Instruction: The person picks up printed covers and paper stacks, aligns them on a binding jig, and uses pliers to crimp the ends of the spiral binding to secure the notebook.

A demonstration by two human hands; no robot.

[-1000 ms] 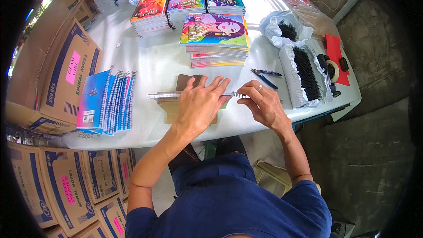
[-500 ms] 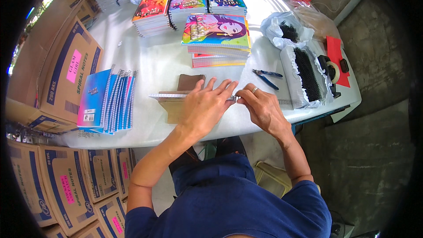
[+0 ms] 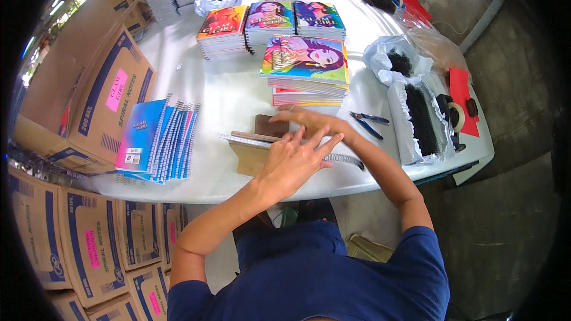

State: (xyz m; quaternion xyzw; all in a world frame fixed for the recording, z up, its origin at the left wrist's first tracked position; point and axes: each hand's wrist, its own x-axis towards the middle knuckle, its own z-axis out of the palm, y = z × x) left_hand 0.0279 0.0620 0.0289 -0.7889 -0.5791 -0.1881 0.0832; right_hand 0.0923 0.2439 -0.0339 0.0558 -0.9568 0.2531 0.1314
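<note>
A white-edged notebook (image 3: 245,141), seen edge-on with its cover hidden, is at the middle of the white worktop (image 3: 220,92), beside a tan cardboard piece (image 3: 248,160). A thin grey spiral coil (image 3: 345,159) sticks out to its right. The left hand (image 3: 294,160) lies over the notebook, fingers spread apart; whether they clamp it cannot be told. The right hand (image 3: 315,121) crosses beyond the left, fingers stretched near a dark brown block (image 3: 264,125); their grip is partly hidden. Left, blue-and-pink spiral notebooks (image 3: 146,128) bear shiny lettering and a white barcode label (image 3: 132,158). A brown cardboard carton (image 3: 134,65) carries a bright pink rectangular label (image 3: 117,90) and dark blue printing. Ahead, a stack of rainbow-coloured notebooks (image 3: 306,59) shows an illustrated portrait with gold lettering.
</note>
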